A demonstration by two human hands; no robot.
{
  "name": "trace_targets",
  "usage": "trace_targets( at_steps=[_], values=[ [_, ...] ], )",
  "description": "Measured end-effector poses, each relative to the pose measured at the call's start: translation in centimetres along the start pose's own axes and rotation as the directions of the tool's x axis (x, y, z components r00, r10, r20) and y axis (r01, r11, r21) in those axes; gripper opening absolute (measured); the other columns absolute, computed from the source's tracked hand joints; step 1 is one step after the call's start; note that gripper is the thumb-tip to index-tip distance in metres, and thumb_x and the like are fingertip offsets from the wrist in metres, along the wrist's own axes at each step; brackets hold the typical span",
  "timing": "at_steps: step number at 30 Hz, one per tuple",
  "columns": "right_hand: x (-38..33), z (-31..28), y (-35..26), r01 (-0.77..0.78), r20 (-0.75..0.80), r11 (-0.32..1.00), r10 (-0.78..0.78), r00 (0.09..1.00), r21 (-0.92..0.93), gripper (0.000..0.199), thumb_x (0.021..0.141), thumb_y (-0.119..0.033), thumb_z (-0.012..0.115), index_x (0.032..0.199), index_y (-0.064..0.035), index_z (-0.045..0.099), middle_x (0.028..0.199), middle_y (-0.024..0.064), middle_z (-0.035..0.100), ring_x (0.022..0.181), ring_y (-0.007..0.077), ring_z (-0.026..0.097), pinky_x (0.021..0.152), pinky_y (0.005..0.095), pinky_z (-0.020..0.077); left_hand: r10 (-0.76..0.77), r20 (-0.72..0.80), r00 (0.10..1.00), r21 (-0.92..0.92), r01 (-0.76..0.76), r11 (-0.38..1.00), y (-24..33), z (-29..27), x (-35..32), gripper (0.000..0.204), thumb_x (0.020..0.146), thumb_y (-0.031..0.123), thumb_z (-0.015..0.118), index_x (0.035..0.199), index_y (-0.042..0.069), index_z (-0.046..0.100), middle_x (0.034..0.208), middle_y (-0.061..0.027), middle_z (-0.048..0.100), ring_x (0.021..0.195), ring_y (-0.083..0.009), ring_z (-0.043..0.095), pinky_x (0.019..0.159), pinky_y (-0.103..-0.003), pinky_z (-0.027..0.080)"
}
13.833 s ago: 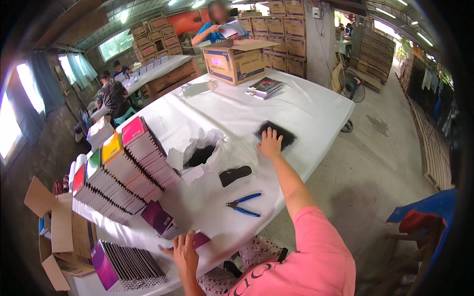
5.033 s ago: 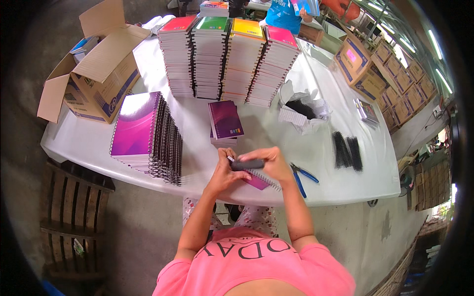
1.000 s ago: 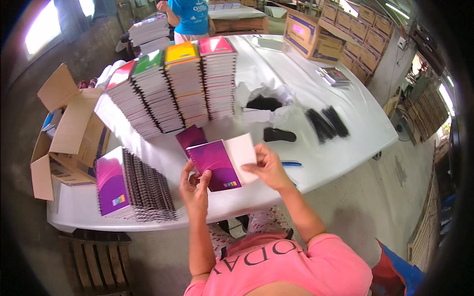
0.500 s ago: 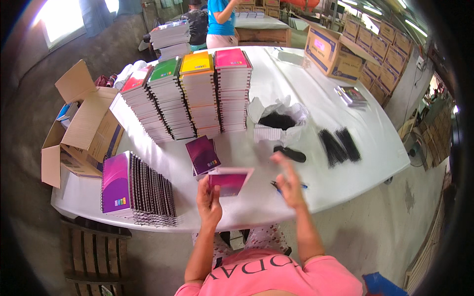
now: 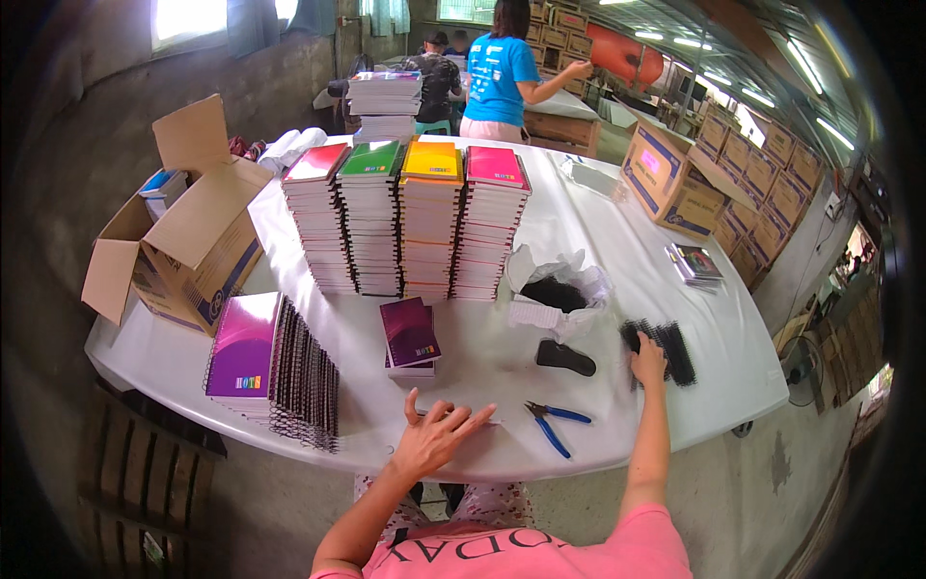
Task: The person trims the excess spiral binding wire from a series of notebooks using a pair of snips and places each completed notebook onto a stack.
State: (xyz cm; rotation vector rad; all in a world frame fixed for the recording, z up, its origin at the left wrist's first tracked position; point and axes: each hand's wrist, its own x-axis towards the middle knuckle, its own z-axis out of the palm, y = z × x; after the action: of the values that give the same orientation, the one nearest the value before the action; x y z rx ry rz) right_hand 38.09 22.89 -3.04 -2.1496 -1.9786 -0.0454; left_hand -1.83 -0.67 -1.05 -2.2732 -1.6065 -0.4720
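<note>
My left hand (image 5: 440, 440) is near the table's front edge, fingers spread and arched over a thin flat item, mostly hidden beneath it. At the right, my right hand (image 5: 649, 363) has its fingertips closed on the near bundle of black binding coils (image 5: 638, 333); how many coils it grips is hidden. A second bundle of black coils (image 5: 679, 355) lies alongside. Between the hands are blue-handled cutting pliers (image 5: 554, 425), jaws apart. Beyond my left hand lie small purple notebooks (image 5: 410, 329), stacked askew. A black flat rounded piece (image 5: 566, 358) lies past the pliers.
Coil-bound purple notebooks (image 5: 243, 347) stand piled at the left, beside an open carton (image 5: 198, 256). Tall notebook stacks (image 5: 431, 227) line the far side, near a white bag of black coils (image 5: 558, 292). Another carton (image 5: 672, 183) sits far right. A person in blue (image 5: 499, 77) stands behind.
My right hand has moved right from above the pliers to the black coils. My left hand has lowered to the table edge, and the purple booklet it held is now mostly out of sight.
</note>
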Motion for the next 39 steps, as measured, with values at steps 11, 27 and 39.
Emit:
trace_targets(
  at_steps=[11, 27, 39],
  values=[
    [0.3, -3.0, 1.2, 0.117, -0.27, 0.976, -0.165, 0.949, -0.184, 0.046, 0.08, 0.0, 0.054, 0.125, -0.0113, 0.051, 0.103, 0.0152, 0.058, 0.104, 0.0321, 0.055, 0.085, 0.0449, 0.0437, -0.38, -0.18, 0.908, -0.243, 0.333, 0.911, 3.2, 2.1, 0.7, 0.052, 0.061, 0.056, 0.074, 0.092, 0.017, 0.06, 0.097, -0.0044, 0.047, 0.11, -0.0282, 0.038, 0.094, -0.075, 0.006],
    [-15.6, -6.6, -14.0, 0.171, 0.125, 0.512, -0.493, 0.861, 0.842, 0.02, 0.09, -0.011, 0.058, 0.107, -0.0064, 0.065, 0.088, 0.0074, 0.063, 0.079, 0.0141, 0.056, 0.073, 0.0257, 0.0456, -0.446, -0.375, 0.813, -0.254, 0.372, 0.893, 3.3, 3.6, 1.9, 0.049, 0.055, 0.055, 0.076, 0.074, 0.016, 0.054, 0.092, -0.0012, 0.049, 0.1, -0.0243, 0.043, 0.087, -0.058, 0.024],
    [-16.9, -5.3, -18.5, 0.236, -0.031, 0.339, -0.513, 0.858, 0.911, 0.024, 0.078, -0.001, 0.068, 0.101, -0.0071, 0.071, 0.096, 0.0075, 0.064, 0.086, 0.0158, 0.059, 0.077, 0.0257, 0.0462, -0.451, -0.398, 0.799, -0.242, 0.382, 0.892, 3.0, 3.9, 1.9, 0.05, 0.054, 0.055, 0.078, 0.076, 0.017, 0.054, 0.092, -0.0014, 0.048, 0.1, -0.024, 0.043, 0.085, -0.052, 0.025]
  ],
)
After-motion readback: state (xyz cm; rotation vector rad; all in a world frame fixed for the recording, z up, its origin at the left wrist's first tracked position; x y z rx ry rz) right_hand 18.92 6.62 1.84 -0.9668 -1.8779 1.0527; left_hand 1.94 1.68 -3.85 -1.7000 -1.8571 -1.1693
